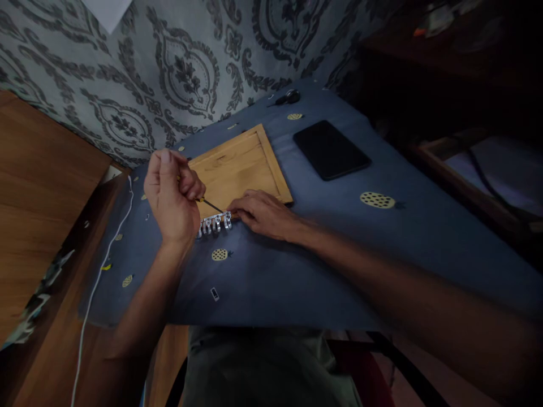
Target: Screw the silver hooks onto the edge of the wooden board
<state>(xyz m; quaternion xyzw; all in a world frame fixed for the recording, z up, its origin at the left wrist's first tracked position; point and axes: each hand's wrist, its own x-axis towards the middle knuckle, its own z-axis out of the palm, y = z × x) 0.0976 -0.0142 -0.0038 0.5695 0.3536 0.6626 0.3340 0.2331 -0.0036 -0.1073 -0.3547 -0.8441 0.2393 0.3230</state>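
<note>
My left hand (172,195) is wrapped around a screwdriver (211,205), and yellow shows on its handle. The screwdriver's dark shaft slants down to the right, its tip at the right part of a shiny metal hook rail (218,221). Several curved hooks hang from this rail, which lies along the near edge of a framed wooden board (241,164). My left hand covers the rail's left end. My right hand (265,213) rests at the board's near right corner, its fingers closed at the rail's right end. Whether a screw sits under the tip is too small to tell.
A blue cloth with pineapple prints covers the table (271,282). To the board's right lies a black tablet-like slab (331,150); a small dark object (291,97) lies near the patterned wall. A white cable (106,254) runs down the left side, beside a wooden panel (46,192).
</note>
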